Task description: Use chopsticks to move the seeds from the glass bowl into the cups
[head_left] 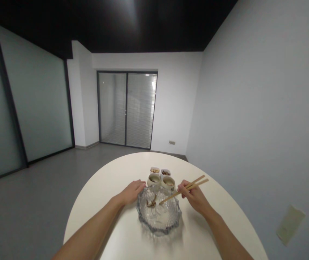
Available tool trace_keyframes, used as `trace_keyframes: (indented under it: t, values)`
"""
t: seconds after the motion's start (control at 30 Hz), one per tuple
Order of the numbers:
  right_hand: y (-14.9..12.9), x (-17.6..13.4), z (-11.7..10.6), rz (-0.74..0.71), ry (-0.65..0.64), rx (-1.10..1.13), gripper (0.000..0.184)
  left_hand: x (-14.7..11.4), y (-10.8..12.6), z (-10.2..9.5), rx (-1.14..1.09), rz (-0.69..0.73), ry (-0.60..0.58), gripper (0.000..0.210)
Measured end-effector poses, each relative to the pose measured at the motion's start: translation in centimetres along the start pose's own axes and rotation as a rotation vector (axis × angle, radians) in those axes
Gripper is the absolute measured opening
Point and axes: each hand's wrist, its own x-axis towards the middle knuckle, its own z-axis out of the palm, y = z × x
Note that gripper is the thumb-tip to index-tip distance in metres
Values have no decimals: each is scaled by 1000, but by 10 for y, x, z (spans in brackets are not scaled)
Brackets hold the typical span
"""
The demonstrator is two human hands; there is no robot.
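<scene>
1. Our right hand (193, 196) gripped a pair of chopsticks (184, 189), tips angled down and leftward into the glass bowl (158, 225), which lay between the two hands.
2. Our left hand (132, 191) rested loosely, fingers flat and holding nothing, against the bowl's near-left rim.
3. A few brown bits (152, 203) lay in the bowl, just beyond the chopstick tips and closer to the left hand.
4. Four small cups (161, 177) stood just past both hands' fingertips.
5. Judgement: steadying the rim helped; pinching low and slowly seemed wise, as the ridged glass could let pieces slip.
</scene>
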Motion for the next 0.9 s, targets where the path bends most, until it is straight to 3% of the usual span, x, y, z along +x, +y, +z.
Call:
trace_keyframes:
  t: [0.5, 0.73, 0.9]
  values:
    - [-4, -2, 1, 7, 0, -2, 50, 3, -14, 5, -4, -8, -20, 63]
    - [-9, -1, 4, -22, 20, 13, 53, 2, -2, 2, -12, -20, -27, 65]
    - [-1, 0, 6, -25, 103, 47, 56, 0, 2, 0, -14, -60, -33, 64]
